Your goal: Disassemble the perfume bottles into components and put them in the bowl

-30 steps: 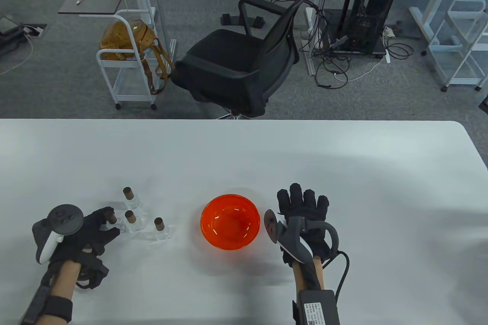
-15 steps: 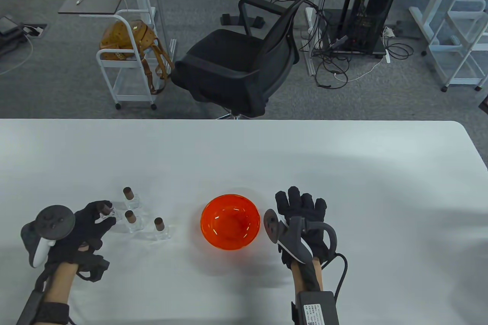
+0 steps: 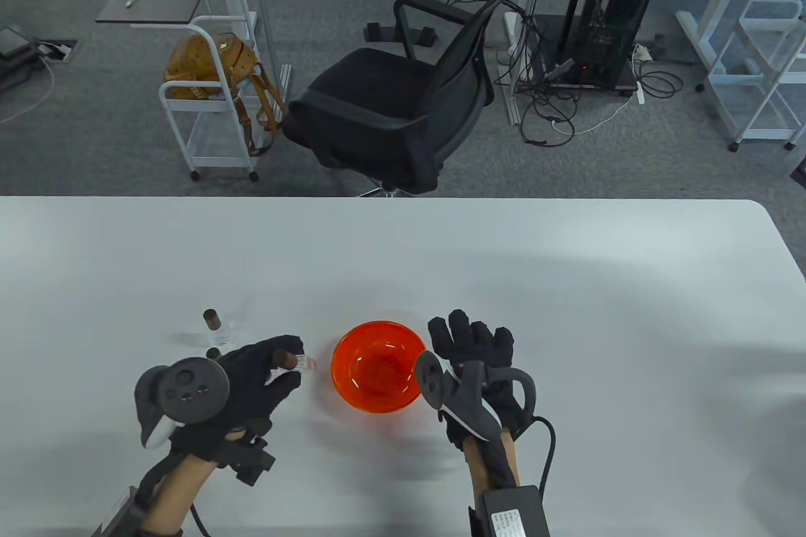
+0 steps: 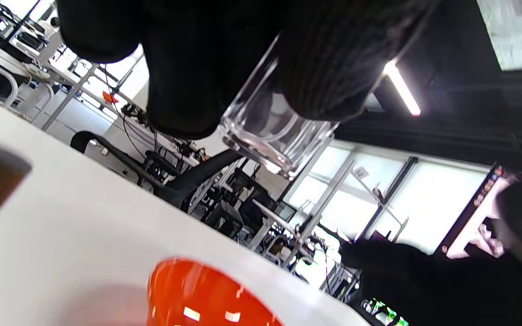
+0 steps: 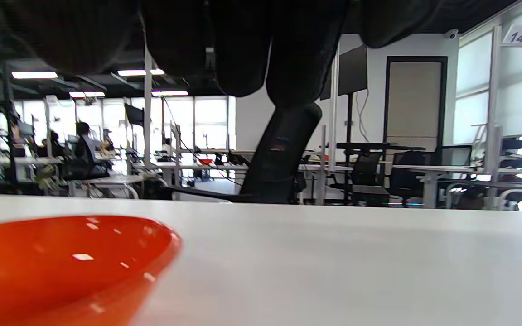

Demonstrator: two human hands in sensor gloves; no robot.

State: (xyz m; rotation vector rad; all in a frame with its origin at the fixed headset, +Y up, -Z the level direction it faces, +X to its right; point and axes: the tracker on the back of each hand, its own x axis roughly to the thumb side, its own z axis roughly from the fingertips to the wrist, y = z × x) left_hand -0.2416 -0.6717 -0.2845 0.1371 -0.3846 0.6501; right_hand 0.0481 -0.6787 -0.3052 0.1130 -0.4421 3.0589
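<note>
My left hand [image 3: 277,367] grips a clear glass perfume bottle [image 3: 301,363] with a brown cap, lifted off the table just left of the orange bowl [image 3: 380,366]. In the left wrist view the bottle [image 4: 270,131] hangs base-out between my thumb and fingers, above the bowl [image 4: 197,294]. My right hand [image 3: 472,342] hovers open with spread fingers at the bowl's right rim, holding nothing. Two more brown-capped bottles stand left of the bowl: one [image 3: 212,323] in plain sight, the other's cap [image 3: 213,352] showing just past my left hand. The bowl [image 5: 61,262] looks empty.
The white table [image 3: 567,285] stretches wide to the right and back. A black office chair [image 3: 403,90] and a white cart with a tan bag [image 3: 214,68] stand beyond the far edge. A cable runs from my right wrist [image 3: 548,442].
My left hand closed on a bottle at the left, lifted it and carried it right toward the bowl. My right hand shifted left, closer to the bowl's rim.
</note>
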